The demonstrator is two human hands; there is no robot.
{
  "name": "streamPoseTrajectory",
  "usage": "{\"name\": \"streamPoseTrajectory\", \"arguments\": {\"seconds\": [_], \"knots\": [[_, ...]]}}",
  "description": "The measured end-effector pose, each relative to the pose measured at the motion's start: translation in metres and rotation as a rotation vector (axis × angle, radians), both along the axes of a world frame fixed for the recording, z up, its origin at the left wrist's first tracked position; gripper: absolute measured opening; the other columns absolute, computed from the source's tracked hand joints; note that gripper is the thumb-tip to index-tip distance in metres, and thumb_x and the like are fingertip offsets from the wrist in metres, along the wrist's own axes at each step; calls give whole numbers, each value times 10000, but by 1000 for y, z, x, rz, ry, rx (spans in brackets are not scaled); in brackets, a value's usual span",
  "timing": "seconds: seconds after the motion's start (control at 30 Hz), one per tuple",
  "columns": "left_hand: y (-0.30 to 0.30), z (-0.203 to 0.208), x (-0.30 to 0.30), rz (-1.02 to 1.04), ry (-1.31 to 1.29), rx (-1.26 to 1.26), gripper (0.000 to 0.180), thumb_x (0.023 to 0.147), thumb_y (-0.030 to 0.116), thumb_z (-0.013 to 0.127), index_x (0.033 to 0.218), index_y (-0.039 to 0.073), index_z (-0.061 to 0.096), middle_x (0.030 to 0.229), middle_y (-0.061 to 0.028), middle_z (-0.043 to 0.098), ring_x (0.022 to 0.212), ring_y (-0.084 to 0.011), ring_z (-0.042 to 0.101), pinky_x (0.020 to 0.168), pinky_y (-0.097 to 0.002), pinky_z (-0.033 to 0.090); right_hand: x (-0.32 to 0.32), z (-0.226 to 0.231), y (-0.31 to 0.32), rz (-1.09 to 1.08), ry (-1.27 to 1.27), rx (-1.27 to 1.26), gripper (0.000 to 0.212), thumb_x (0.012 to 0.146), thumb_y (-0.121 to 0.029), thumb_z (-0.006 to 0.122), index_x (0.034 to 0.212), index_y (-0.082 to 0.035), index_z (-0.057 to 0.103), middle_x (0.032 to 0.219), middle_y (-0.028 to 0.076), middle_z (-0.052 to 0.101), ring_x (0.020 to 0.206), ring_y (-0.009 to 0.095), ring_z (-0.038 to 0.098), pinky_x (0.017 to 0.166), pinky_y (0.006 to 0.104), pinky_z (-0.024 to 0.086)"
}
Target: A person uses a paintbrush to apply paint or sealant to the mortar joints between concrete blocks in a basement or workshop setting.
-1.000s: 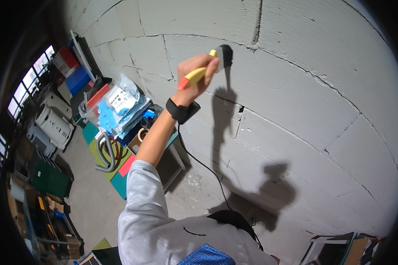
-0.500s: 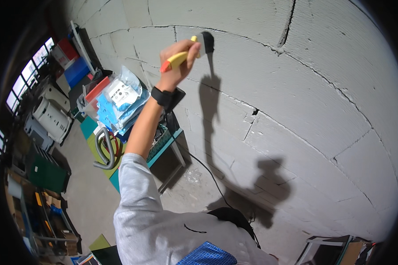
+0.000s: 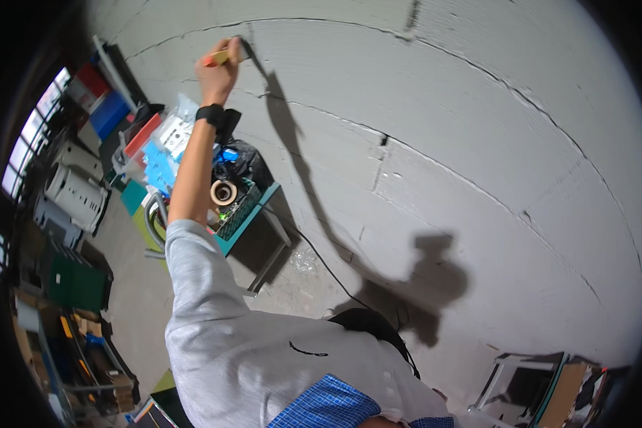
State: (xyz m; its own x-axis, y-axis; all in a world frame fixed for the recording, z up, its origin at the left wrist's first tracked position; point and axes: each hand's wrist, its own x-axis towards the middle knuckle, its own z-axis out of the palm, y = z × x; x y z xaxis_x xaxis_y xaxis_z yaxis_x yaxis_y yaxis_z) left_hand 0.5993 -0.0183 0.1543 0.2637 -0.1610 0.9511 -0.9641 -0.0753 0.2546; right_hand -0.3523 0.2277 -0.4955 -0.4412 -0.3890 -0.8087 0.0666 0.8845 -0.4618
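My left hand (image 3: 217,80) is raised at the upper left, its fingers closed around a paintbrush (image 3: 220,57) with a yellow handle and orange-red end. The dark bristles, blurred here, point right and appear to meet the pale block wall (image 3: 435,128) close to a horizontal joint. Their shadow runs down the wall from the tip. A black band (image 3: 210,114) circles my left wrist. My right hand does not show.
Below my left arm stands a teal-edged table (image 3: 246,217) with a dark basket, a tape roll (image 3: 223,192) and plastic-wrapped blue packs (image 3: 160,164). A black cable (image 3: 328,267) trails over the floor. White machines (image 3: 75,185) stand farther left; a framed rack (image 3: 506,385) is lower right.
My left hand has moved left and slightly up with the paintbrush, which stays gripped. The view has shifted too, and the basket with the tape roll now shows beside my forearm.
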Motion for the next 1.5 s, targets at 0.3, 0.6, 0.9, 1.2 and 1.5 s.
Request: {"name": "streamPoseTrajectory", "arguments": {"seconds": [0.3,0.6,0.9,1.2,1.5], "knots": [[-8,-21,-298,-781,-185,141,194,978,160,673,846,38,747,674,-79,694,548,-160,636,533,-298,486,-20,35,41,-292,-178,-51,395,979,-162,541,1327,10,615,1118,239,715,791,375,741,630,428,640],[-61,-19,-442,-1123,-270,-77,139,951,111,716,840,30,740,682,-74,698,546,-171,633,527,-280,484,0,50,95,-353,-112,-41,412,980,-184,570,1343,8,604,1157,230,705,821,360,742,513,372,524],[-47,-17,-409,-913,-173,59,211,987,193,693,870,25,745,680,-88,703,544,-178,642,545,-286,498,-52,-61,191,-316,-271,66,460,1034,-167,449,1447,31,489,1312,300,611,1052,440,677,715,510,629],[-16,-16,-372,-854,-70,-57,262,1011,188,639,860,-8,724,619,-46,640,517,-100,584,488,-258,446,-62,44,32,-156,-76,6,426,962,-208,615,1352,-37,598,1200,186,709,806,333,743,523,370,520],[-39,-20,-356,-761,-174,13,229,990,205,684,828,51,732,658,-72,688,546,-201,662,524,-310,510,-32,77,-7,17,-23,-10,397,1000,-204,539,1364,-63,612,1234,164,707,864,314,747,594,371,532]]}}
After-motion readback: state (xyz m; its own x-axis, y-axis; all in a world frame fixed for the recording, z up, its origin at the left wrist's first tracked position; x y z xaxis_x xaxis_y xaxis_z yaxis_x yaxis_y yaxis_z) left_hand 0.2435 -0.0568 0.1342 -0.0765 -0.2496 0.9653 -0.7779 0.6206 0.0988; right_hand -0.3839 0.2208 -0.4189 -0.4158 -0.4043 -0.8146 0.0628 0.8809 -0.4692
